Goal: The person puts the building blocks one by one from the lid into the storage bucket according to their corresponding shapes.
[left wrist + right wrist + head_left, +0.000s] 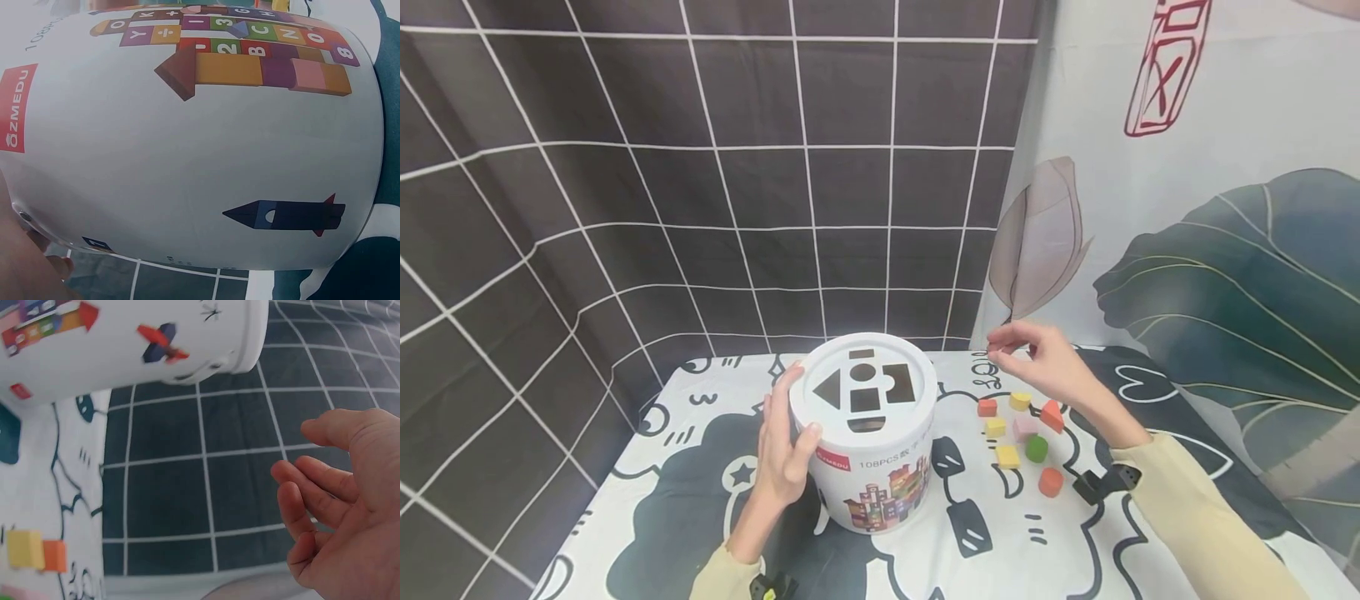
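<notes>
A white bucket [872,475] with printed block pictures stands on the tabletop. Its white lid [801,392] has several cut-out shapes. My left hand [782,450] holds the bucket's left side, with thumb and index finger at the lid's edge. Printed blocks and a rocket cover the bucket wall [187,144] in the left wrist view; only part of that hand shows. My right hand [1045,362] is raised to the right of the bucket, fingers loosely bent, thumb apart from them. Nothing shows between those fingers [312,494] in the right wrist view.
Several small blocks lie right of the bucket, among them a green block [1037,448], a pink block [1024,428], a yellow block [1007,457] and an orange block [1051,482]. A patterned cloth [955,575] covers the table. Dark gridded fabric [850,183] hangs behind.
</notes>
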Tool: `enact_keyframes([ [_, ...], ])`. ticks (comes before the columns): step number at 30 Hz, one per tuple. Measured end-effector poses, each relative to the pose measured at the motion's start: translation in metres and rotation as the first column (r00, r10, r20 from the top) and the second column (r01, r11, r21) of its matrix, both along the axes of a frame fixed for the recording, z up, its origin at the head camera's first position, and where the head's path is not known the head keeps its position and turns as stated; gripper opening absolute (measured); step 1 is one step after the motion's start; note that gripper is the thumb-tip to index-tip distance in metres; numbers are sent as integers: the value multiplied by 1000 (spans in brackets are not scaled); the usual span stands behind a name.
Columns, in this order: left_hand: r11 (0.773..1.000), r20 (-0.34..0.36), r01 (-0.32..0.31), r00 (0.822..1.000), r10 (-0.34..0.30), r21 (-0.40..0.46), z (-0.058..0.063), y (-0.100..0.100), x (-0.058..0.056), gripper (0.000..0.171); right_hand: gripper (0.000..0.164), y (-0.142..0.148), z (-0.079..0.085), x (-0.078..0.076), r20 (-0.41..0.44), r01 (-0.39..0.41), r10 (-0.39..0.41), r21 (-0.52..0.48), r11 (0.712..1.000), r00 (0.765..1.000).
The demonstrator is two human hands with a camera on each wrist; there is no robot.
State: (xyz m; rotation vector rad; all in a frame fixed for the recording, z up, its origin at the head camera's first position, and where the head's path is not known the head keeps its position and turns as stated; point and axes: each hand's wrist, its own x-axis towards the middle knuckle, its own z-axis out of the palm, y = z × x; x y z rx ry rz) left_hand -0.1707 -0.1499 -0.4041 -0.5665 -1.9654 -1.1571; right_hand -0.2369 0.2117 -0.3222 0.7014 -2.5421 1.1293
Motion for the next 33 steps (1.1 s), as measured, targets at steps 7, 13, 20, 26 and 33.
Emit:
enact_keyframes([
  [7, 1000, -1, -3, 1000, 3, -2, 0, 0, 0, 71, 22, 19, -12, 6, 26, 41, -42, 46, 998, 999],
  [13, 1000, 13, -2, 1000, 2, 2, 0, 0, 1, 71, 30, 37, -24, 10, 46, 70, -75, 86, 994, 996],
  [20, 1000, 6, -6, 1000, 6, -3, 0, 0, 1, 71, 38, 58, -38, 10, 111, 72, -84, 108, 992, 990],
  [26, 1000, 4, -5, 1000, 5, -3, 1, 0, 1, 71, 41, 71, -50, 5, 129, 59, -74, 118, 991, 989],
  [33, 1000, 4, 2, 1000, -2, -1, 0, 0, 1, 71, 43, 84, -66, -1, 152, 75, -97, 143, 987, 984],
])
